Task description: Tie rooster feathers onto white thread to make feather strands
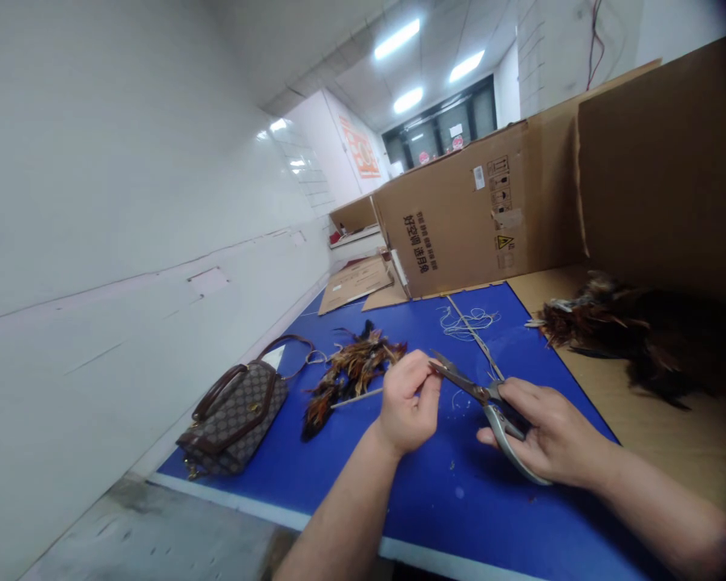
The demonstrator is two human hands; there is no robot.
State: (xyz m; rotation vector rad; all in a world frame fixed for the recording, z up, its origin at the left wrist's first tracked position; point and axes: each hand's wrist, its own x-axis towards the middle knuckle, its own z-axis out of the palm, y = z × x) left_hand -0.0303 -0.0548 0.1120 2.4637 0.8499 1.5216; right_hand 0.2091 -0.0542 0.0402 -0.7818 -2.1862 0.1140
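Observation:
My right hand (pixel 548 428) grips a pair of scissors (pixel 482 394) by its grey handles, with the blades pointing left and slightly parted. At the blade tips, my left hand (pixel 410 403) is closed in a pinch; what its fingers hold is too small or hidden to make out. Just behind that hand lies a bundle of brown and black feathers (pixel 356 367) on the blue mat (pixel 332 476). A thin pale stick (pixel 356 398) runs from the feathers toward my left hand, and I cannot tell whether the hand touches it.
A patterned handbag (pixel 239 420) with brown straps stands at the left. Loose pale string (pixel 469 323) and a thin strip (pixel 475 335) lie behind the scissors. More dark feathers (pixel 617 327) rest on cardboard at the right. A cardboard wall (pixel 460 226) borders the back.

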